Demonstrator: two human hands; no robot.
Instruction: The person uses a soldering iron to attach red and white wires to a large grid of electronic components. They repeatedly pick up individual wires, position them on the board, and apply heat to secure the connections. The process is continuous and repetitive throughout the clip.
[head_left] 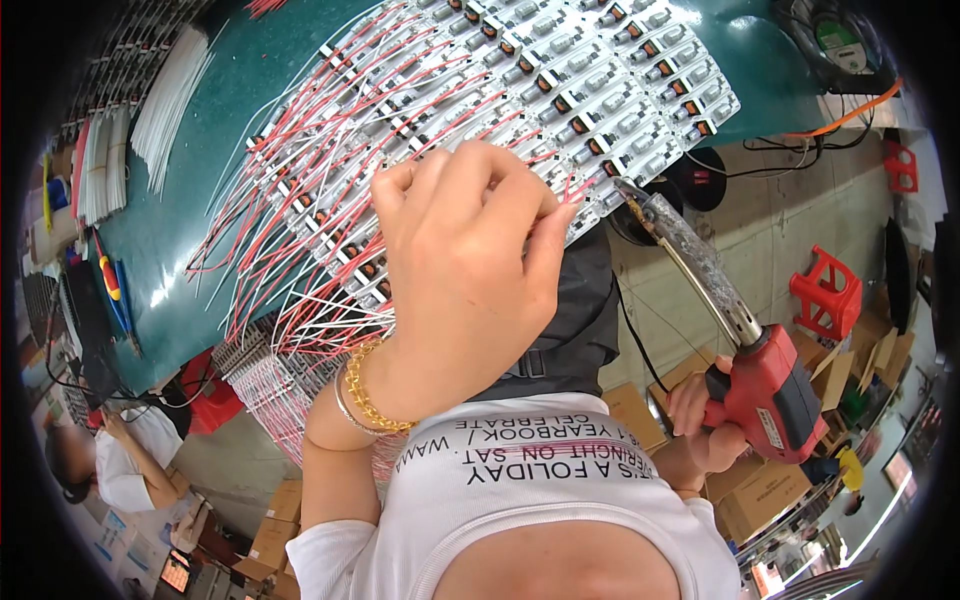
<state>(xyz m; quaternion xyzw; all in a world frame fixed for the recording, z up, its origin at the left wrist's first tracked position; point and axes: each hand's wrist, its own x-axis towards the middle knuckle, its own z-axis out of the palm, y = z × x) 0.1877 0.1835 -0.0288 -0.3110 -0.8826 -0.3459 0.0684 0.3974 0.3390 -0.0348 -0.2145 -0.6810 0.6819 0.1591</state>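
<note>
A white T-shirt (540,515) is closest. The right hand (708,425) grips a red soldering gun (770,400), its long axis slanting up-left, tip beside the circuit-board panel (605,110); the left hand (465,250) narrowly pinches a red wire (569,188) there. An open cardboard box (838,376), contents unclear, stands right; bare green tabletop (150,235) borders the panel's left.

Red stool (842,300) on greyish floor (765,215)

The green table (250,60) carries one sheet of small circuit boards (600,90). To the left of this sheet lie a bundle of white wires (172,105) and a tool with red-and-yellow handle (109,278).
</note>
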